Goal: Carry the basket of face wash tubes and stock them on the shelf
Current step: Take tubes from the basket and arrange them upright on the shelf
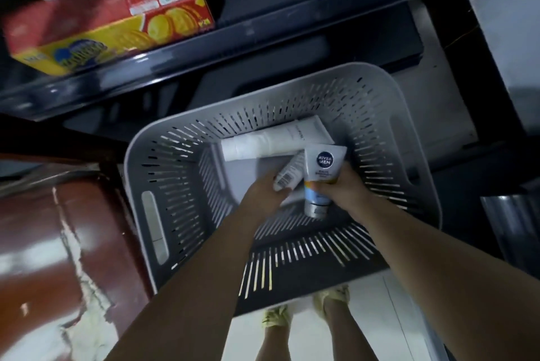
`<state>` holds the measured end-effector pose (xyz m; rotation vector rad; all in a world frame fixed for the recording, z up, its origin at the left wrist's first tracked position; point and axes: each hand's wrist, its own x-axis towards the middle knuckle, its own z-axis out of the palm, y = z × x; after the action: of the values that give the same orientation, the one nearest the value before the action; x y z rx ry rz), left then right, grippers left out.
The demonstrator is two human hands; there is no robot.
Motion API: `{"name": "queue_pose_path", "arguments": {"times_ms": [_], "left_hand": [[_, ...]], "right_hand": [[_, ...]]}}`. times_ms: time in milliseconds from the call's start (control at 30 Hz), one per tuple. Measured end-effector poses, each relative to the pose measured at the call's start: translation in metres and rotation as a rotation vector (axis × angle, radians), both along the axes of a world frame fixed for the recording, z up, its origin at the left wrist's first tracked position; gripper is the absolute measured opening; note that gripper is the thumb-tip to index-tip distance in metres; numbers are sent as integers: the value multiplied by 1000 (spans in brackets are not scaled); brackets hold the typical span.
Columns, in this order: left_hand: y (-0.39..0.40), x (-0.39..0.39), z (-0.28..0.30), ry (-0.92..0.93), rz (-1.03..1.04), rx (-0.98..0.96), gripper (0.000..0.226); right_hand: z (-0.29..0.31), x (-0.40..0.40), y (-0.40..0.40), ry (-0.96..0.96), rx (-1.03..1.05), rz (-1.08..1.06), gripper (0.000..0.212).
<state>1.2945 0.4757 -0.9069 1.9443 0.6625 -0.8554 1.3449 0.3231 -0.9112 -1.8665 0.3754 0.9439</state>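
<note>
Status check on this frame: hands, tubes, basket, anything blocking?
Left hand grips barcode tube. Right hand grips Nivea Men tube. Large white tube lies in grey basket. Nothing blocking.

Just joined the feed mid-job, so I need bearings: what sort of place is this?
Probably a small shop or its stockroom. Dark metal shelving holds barcoded red and yellow biscuit boxes, and a grey slotted basket on the tiled floor holds face wash tubes, including a Nivea Men tube.
</note>
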Motion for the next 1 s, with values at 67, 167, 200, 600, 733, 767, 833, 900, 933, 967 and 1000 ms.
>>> {"name": "queue_pose_path", "arguments": {"times_ms": [67,167,200,600,733,767,833,900,933,967,1000], "left_hand": [[8,-7,24,52,89,-68,39],[15,-19,72,65,216,-152,24],[17,-21,89,52,238,-133,16],[-17,-30,361,-114,332,-489,31],[-48,-42,448,-185,232,-694,13],[-56,-45,463,-204,194,-704,17],[-72,-48,491,-243,101,-656,31],[-91,-48,515,-290,-5,-595,40],[-102,-48,528,-302,-44,-606,39],[-114,-50,541,-303,-55,-651,36],[-125,-53,553,-316,-61,-703,33]], "right_hand": [[25,-2,1,21,38,-96,26],[79,-6,3,49,160,-198,27],[98,-8,3,32,188,-228,28],[375,-56,-40,-206,397,-699,23],[464,-78,-68,-367,406,-795,28],[484,-86,-77,-409,406,-815,27],[519,-101,-94,-499,392,-867,22],[548,-118,-114,-591,410,-927,20],[561,-126,-123,-628,423,-953,21],[573,-134,-133,-664,418,-968,22],[585,-143,-143,-699,410,-976,24]]}}
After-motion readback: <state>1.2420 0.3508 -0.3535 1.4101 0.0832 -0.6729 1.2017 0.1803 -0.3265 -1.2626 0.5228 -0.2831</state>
